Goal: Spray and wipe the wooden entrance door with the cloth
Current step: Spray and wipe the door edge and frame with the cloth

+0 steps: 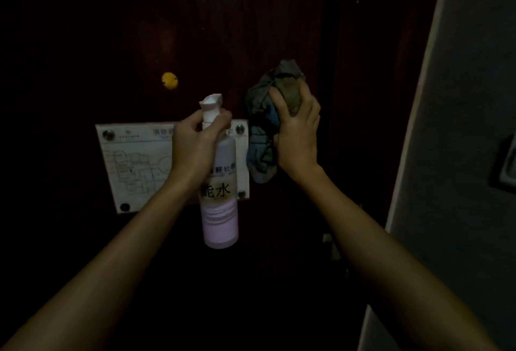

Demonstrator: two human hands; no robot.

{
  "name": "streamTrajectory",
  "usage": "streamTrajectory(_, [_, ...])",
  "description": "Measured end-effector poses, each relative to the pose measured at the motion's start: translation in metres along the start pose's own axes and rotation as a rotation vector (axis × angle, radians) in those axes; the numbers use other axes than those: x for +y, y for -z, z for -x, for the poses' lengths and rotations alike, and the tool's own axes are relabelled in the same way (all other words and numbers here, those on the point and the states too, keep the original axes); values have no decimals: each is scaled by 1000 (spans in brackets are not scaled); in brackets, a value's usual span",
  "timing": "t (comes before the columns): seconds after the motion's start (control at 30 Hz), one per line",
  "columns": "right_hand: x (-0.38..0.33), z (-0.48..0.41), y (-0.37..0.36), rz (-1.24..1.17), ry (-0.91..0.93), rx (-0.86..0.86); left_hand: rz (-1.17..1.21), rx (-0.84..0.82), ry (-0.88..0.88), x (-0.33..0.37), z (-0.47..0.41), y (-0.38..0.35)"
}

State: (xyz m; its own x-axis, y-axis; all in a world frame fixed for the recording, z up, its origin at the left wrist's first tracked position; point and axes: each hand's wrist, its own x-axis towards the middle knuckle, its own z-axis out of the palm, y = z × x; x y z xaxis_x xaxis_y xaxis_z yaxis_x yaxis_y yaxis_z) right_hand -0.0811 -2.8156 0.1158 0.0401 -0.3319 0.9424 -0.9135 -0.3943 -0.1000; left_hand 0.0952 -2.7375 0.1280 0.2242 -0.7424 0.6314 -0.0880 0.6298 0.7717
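while the left hand (pixel 195 141) wraps closed around the neck of the spray bottle (pixel 220 183), its white nozzle rises just above the fingers and the pale body hangs below the wrist. beside it, the right hand (pixel 297 132) grips a bunched cloth (pixel 262 132), pressed to the dark wooden door (pixel 251 29). behind the left hand is a white floor-plan sign (pixel 134 163); up-left of it, a yellow peephole (pixel 169 80).
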Motion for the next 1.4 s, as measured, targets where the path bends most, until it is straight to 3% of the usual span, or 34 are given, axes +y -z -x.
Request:
streamTrajectory(0.27, [25,160,-30,-9,-144,-102,11,-29,36,-46,51,-23])
streamTrajectory(0.73, [17,268,-69,128,13,-274,8,-33,47,-60,58,-22])
streamTrajectory(0.9, [17,217,-55,85,39,-240,-16,-67,1,-31,35,-27])
streamTrajectory(1.13, [12,48,-8,47,42,-88,9,-80,27,27,-7,-25])
streamTrajectory(1.4, [9,-132,84,198,117,-34,-16,-121,-85,122,-77,-34])
